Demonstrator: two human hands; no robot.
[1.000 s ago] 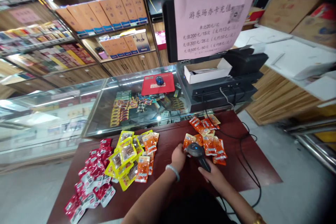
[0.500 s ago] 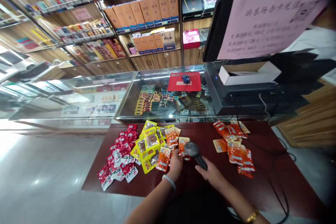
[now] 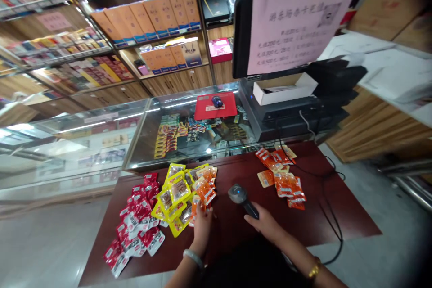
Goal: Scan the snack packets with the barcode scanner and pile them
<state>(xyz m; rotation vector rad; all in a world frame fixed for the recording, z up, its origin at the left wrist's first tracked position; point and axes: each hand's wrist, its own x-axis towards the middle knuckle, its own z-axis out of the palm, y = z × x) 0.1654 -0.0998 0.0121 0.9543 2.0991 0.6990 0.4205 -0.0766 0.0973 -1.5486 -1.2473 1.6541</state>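
Observation:
My right hand (image 3: 266, 224) grips the handle of a dark barcode scanner (image 3: 240, 195), its head tilted up and left above the brown table. My left hand (image 3: 203, 225), fingers spread, reaches over an orange snack packet (image 3: 195, 206) at the right edge of a pile and partly covers it. More orange packets (image 3: 204, 190) lie just beyond those fingers. Yellow-edged snack packets (image 3: 178, 189) overlap them on the left. Further left spreads a heap of red and white packets (image 3: 138, 211). Another group of orange packets (image 3: 278, 175) lies right of the scanner.
A glass display counter (image 3: 141, 155) borders the table (image 3: 232, 252), with a mouse (image 3: 217, 101) on a red mat (image 3: 202, 110). A monitor (image 3: 240, 40) bearing a pink sign and an open white box (image 3: 276, 95) stand at right. A black cable (image 3: 337, 229) loops along the table's right side.
The view has swung right. My left hand has moved left from the scanner to the pile's edge, its fingers now spread. An orange packet near the scanner head no longer shows there.

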